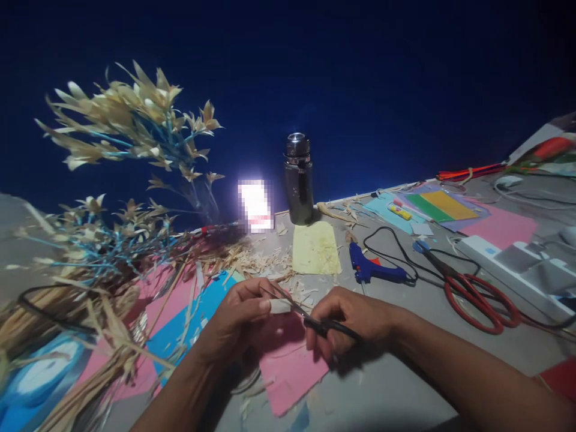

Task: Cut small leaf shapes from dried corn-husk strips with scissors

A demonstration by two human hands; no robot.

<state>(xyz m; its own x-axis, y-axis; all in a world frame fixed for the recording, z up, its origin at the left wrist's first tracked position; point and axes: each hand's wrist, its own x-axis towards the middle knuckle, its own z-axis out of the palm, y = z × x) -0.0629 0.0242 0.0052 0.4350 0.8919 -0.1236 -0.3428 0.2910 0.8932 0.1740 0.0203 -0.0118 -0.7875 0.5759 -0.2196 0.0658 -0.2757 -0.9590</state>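
Observation:
My left hand (245,309) pinches a small pale strip (281,306), which looks like a piece of dried husk, between thumb and fingers. My right hand (335,321) is closed round the black handles of a pair of scissors (306,316). Their blades point to the upper left and lie at the strip; whether they are cutting into it I cannot tell. Under both hands lies a pink sheet of paper (292,378) with small scraps on it.
Dried husk flowers on blue stems (135,126) rise at the left above husk bundles. A dark flask (299,186) stands at the back. To the right are a blue glue gun (378,270), red-handled scissors (477,300), and a white power strip (513,276). Shavings litter the table.

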